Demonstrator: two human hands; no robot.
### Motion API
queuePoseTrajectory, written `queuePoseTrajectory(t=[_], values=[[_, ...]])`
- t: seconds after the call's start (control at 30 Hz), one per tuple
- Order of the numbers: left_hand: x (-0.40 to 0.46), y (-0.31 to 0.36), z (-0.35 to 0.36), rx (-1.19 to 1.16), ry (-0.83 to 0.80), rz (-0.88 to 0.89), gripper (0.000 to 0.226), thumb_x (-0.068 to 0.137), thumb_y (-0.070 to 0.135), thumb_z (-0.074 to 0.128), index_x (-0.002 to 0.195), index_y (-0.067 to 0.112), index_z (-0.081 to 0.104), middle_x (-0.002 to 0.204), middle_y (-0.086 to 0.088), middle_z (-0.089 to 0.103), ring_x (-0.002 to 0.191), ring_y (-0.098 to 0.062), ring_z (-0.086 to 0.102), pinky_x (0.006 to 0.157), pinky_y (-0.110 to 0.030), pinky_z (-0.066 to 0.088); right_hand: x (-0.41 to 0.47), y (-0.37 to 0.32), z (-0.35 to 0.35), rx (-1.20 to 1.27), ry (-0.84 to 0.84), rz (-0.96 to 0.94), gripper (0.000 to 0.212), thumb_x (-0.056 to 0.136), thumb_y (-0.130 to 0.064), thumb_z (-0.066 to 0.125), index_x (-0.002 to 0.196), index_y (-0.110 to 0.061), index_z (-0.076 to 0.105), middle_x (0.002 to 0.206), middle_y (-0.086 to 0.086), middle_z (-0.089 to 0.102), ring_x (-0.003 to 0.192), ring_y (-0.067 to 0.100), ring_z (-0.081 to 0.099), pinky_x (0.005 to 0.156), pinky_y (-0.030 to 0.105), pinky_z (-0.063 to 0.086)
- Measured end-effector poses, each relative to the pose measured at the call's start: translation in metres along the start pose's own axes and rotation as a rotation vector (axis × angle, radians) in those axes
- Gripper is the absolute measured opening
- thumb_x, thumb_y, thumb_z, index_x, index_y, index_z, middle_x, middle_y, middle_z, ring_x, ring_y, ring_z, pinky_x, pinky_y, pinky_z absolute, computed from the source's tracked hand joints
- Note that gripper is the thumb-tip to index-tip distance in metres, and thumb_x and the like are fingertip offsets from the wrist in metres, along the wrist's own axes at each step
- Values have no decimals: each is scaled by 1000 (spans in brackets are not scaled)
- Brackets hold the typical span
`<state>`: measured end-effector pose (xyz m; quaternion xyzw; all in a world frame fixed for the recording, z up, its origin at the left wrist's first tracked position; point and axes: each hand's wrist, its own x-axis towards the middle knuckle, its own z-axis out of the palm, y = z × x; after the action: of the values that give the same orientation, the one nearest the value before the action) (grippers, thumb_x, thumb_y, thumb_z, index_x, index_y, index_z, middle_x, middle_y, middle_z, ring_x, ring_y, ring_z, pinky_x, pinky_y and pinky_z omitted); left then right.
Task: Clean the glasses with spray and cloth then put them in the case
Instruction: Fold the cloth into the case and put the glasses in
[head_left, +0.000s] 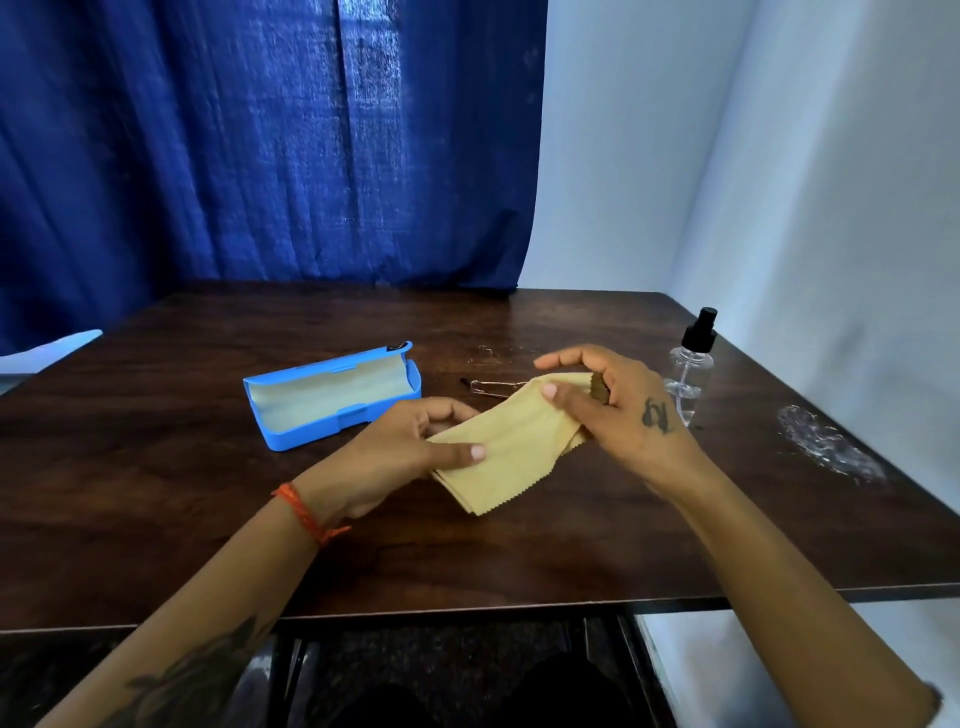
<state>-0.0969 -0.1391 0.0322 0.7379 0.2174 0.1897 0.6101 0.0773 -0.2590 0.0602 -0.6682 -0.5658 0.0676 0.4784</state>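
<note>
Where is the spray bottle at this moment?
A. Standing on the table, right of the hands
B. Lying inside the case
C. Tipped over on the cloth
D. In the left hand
A: the spray bottle stands upright on the table, beyond the right hand; both hands hold the cloth.

Between the hands a soft matt yellow cloth (511, 447) with pinked edges lay over a dark, faintly glossy wood-grain table (467, 561), a smooth blue plastic case (332, 397) beyond the left hand (405, 452), a clear plastic spray bottle (691, 364) beyond the right hand (608, 400).
</note>
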Motion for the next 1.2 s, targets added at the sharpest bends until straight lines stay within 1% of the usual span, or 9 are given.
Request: queuePoseTrajectory(t=[0.23, 0.37, 0.6, 0.67, 0.77, 0.87, 0.97, 1.07, 1.2], values=[[-20, 0, -27, 35, 15, -96, 7, 79, 12, 66, 84, 11, 71, 74, 3, 72, 67, -5, 65, 59, -17, 52, -8, 4, -10, 101, -264, 192, 1, 79, -17, 71, 78, -18, 72, 72, -6, 68, 66, 6, 59, 59, 19, 46], [-24, 1, -33, 119, -14, -137, 10, 79, 12, 67, 87, 8, 71, 73, 2, 73, 65, -4, 65, 56, -15, 51, -6, 11, -2, 81, -306, 343, 18, 82, -10, 63, 69, -18, 72, 63, -8, 64, 63, 7, 54, 58, 20, 41], [-7, -17, -32, 672, 303, 110, 22, 76, 12, 72, 74, 34, 69, 77, 21, 65, 78, -5, 61, 65, -5, 42, 4, 25, 18, -356, -200, 170, 23, 74, -11, 62, 74, -31, 72, 78, -6, 72, 77, 16, 66, 78, 35, 53], [-9, -21, -33, 681, 305, 143, 28, 75, 8, 72, 72, 36, 69, 79, 19, 67, 79, -10, 63, 67, -9, 44, 2, 27, 17, -398, -154, 116, 24, 74, -10, 62, 74, -32, 73, 76, -8, 72, 72, 14, 66, 77, 34, 53], [-16, -21, -39, 629, 184, 163, 30, 70, 4, 74, 69, 33, 73, 80, 10, 73, 77, -17, 65, 73, -30, 54, -7, 33, 14, -393, -123, 61, 27, 74, -9, 64, 73, -34, 73, 77, -10, 73, 71, 12, 67, 75, 35, 55], [-28, -17, -42, 545, 40, 125, 12, 64, 21, 81, 71, 27, 75, 84, 8, 72, 81, -11, 65, 75, -23, 51, -19, 36, 6, -338, -272, 87, 25, 72, -11, 71, 80, -34, 74, 90, -12, 73, 87, 2, 66, 88, 30, 51], [-30, -18, -42, 450, 145, 151, 16, 69, 36, 72, 70, 20, 74, 82, 3, 71, 81, -8, 64, 77, -22, 48, -24, 35, -5, -199, -310, 105, 15, 73, -21, 76, 84, -30, 75, 91, -13, 73, 85, -3, 64, 85, 20, 48], [-22, -27, -38, 687, 309, 218, 11, 80, 35, 65, 85, 27, 71, 87, 10, 67, 84, -6, 61, 76, -19, 44, -18, 36, -4, -222, -58, 106, 9, 82, -27, 67, 87, -26, 74, 84, -15, 71, 77, 2, 63, 72, 17, 46], [-12, -35, -37, 934, 180, 169, 31, 78, 50, 62, 103, 34, 64, 94, 11, 59, 90, -5, 51, 82, -22, 40, -8, 40, 9, -382, -251, 203, 27, 80, -34, 68, 105, -23, 69, 98, -7, 67, 87, 7, 58, 75, 16, 42]])
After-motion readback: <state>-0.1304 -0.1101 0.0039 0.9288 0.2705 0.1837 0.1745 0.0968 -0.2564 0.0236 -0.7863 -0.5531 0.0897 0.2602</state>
